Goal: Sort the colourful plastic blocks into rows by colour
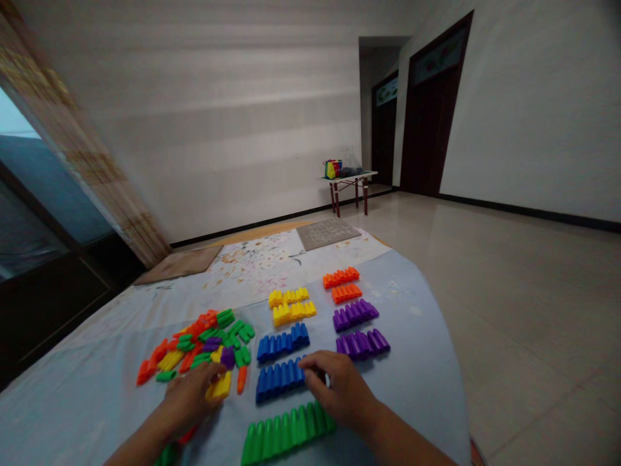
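Observation:
Small plastic pieces with rounded ends lie on the cloth-covered table. My left hand reaches over the near edge of a mixed heap, its fingers closed at a yellow piece. My right hand has its fingers curled at the right end of the lower blue row, on the last blue piece. Below that stretches a long green row, partly behind my right hand. Another blue row lies just beyond. A single orange piece sits between heap and rows.
Farther off are two yellow rows, two purple rows and two orange rows. A grey mat and a brown mat lie at the table's far side. A small table stands by the wall.

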`<state>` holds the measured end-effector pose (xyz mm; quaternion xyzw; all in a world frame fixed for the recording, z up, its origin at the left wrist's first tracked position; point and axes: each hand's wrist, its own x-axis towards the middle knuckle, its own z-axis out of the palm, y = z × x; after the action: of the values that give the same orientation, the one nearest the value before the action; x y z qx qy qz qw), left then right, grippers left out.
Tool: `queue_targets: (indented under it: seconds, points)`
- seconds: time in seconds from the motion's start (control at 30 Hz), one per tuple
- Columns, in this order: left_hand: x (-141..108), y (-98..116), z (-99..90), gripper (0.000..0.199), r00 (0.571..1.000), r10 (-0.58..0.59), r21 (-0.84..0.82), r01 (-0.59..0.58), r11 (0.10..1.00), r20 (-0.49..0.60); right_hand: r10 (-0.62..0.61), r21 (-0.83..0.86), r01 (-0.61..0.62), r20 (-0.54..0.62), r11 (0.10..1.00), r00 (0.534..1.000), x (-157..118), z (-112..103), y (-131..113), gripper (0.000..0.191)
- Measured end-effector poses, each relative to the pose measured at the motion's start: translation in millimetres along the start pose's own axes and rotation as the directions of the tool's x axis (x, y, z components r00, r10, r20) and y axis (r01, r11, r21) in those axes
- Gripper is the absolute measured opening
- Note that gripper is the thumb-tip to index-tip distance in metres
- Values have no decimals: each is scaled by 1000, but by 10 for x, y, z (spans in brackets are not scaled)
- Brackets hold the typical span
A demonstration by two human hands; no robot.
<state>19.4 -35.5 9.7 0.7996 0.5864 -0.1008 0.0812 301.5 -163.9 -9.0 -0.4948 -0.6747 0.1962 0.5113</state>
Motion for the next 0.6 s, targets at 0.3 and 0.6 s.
queue_targets:
  seconds: [0.3, 0.6]
  points:
    - [15, -176, 77, 45, 999, 26, -38, -27, 999, -20, 34, 16, -34, 41, 999, 999, -29, -6, 12, 20]
    - [-148, -103, -188, 50, 997, 4, -160, -17, 987, -78, 42, 1, -42, 66, 999, 997, -32, -10, 8, 20]
